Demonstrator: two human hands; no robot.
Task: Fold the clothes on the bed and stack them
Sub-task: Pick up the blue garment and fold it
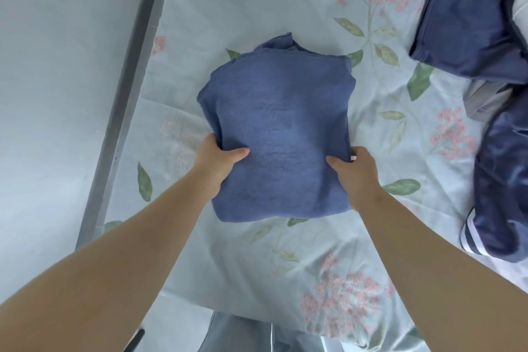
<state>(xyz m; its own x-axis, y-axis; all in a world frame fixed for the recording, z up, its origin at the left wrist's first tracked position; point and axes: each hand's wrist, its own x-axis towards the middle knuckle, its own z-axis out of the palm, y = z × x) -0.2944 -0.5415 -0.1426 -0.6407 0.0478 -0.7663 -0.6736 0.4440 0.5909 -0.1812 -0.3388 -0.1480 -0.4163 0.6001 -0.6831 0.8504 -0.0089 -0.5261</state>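
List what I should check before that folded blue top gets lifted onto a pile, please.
1. Left hand grips the blue top at its left edge, thumb on top: ok.
2. Right hand grips its right edge the same way: ok.
3. Blue top folded compactly: ok, though a flap juts out at the far edge.
4. Folded navy garment ready as a stack base, far right: ok.
5. Other clothes folded: not ok; the shiny navy garment lies loose.
6. Fingers under the top: cannot tell, hidden.
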